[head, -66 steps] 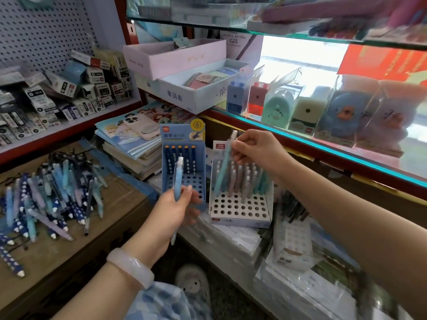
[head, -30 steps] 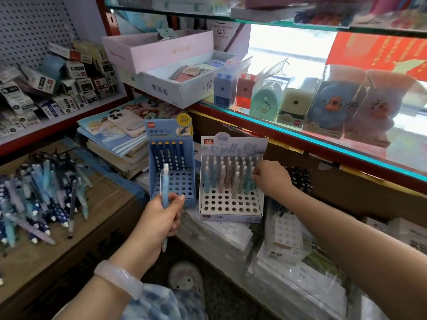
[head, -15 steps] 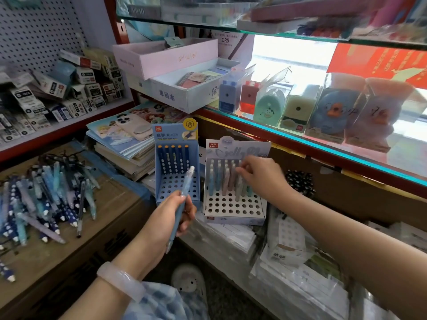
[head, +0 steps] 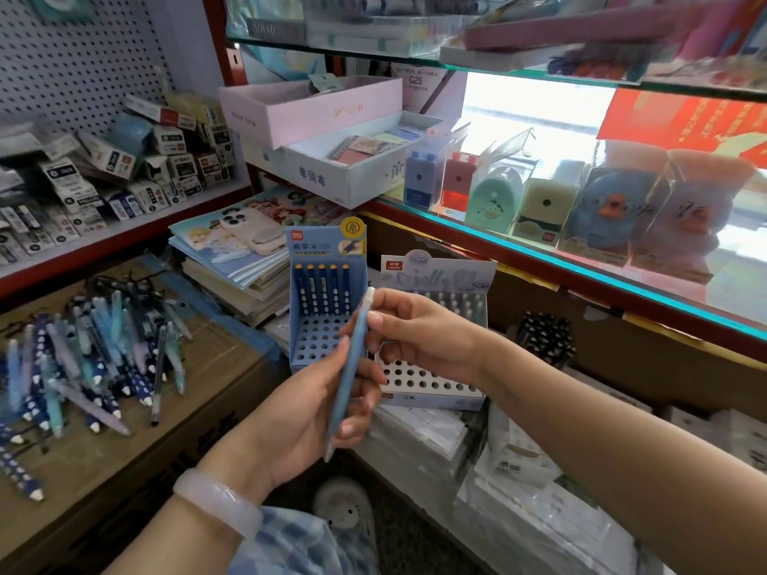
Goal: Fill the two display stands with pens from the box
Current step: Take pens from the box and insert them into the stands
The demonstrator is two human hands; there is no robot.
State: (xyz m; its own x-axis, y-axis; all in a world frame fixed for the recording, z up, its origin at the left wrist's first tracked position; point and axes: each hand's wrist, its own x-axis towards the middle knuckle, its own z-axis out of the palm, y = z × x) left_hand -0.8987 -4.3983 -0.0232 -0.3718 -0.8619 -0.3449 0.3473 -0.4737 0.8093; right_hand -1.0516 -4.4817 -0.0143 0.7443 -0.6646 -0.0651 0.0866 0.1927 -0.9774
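Figure. A light-blue pen (head: 352, 369) held between both hands in front of the two display stands, taking the blue stand (head: 326, 300) as the landmark. The left hand (head: 307, 412) wraps the lower barrel, fingers curled round it, with the writing tip pointing down below the palm. The right hand (head: 419, 334) pinches the upper barrel just below the white cap end, thumb and forefinger closed on it. The pen stands nearly upright, tilted slightly, directly before the blue stand's perforated tray and overlapping its right edge.

The blue stand carries one back row of dark-blue pens; the holes in front of that row appear unfilled. Just right of it sits the white stand (head: 436, 338), with several pastel pens in its rear rows and open holes at the front, partly hidden by the right hand. Well left of the blue stand, a loose heap of pens (head: 83, 359) lies on a brown cardboard box (head: 137, 441).

Handling, as judged: the pen looks a light, rigid plastic barrel, smooth and liable to roll or slip if held only at the tip. A pinch on the upper barrel seems the apt hold, leaving the lower end free to drop into a hole. The cardboard stands look light and may shift or tip if a pen is pressed in off-axis.
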